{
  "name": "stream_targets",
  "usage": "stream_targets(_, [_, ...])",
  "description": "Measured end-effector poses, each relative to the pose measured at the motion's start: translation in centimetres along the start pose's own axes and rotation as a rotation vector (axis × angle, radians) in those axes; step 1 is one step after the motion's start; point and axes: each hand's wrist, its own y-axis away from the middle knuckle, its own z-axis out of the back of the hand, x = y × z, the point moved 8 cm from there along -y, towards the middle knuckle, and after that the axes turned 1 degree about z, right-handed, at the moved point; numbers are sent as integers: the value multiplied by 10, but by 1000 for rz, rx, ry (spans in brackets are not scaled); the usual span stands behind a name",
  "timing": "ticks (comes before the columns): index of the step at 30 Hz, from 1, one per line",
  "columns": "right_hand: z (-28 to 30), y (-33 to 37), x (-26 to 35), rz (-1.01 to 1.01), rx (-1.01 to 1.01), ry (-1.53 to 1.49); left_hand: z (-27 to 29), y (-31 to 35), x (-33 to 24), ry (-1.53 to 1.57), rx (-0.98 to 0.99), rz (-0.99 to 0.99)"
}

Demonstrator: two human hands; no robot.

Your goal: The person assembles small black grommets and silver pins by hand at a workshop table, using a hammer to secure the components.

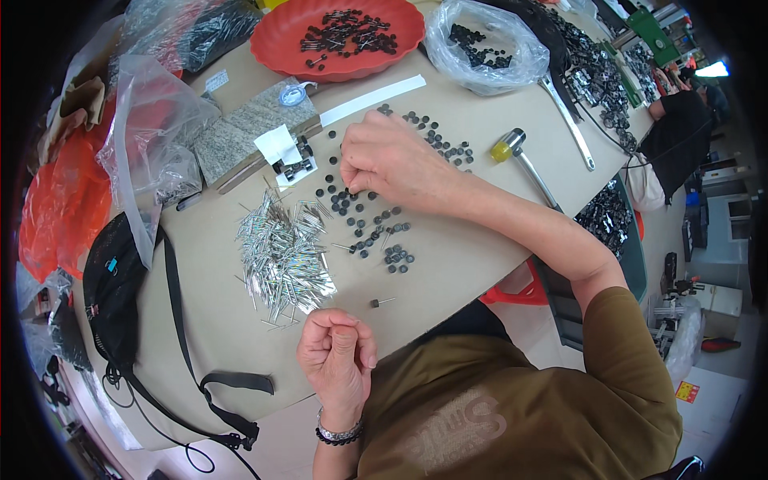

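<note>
My right hand (392,160) reaches over the table, its fingertips pinched together and pointing down among small round black caps (396,256). Whether a cap is between those fingers is hidden. By the table's near edge, my left hand (340,352) is closed, thumb pressed against curled fingers; anything inside cannot be made out. A heap of thin shiny metal pins (284,252) lies just beyond the left hand. Right of that hand, a single pin with a black cap on its end (375,303) rests on the table.
At the back stand a red plate (268,48) of capped pins and a clear bag (444,60) of caps. A stone block (240,132) sits left of the right hand. To the right lie a hammer (524,164) and a wrench (570,124); at left, a black bag (120,296).
</note>
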Motion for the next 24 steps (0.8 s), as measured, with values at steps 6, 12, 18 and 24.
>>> stream_targets(6, [-4,1,17,219,40,147,5,3,4,178,-101,155])
stream_targets(12, [-10,3,30,403,122,235,3,5,-2,290,-112,217])
stream_targets(18, [-6,5,23,420,55,113,-3,-2,-10,414,-82,155])
stream_targets(24, [38,2,73,292,-112,139,-11,-14,-14,596,51,74])
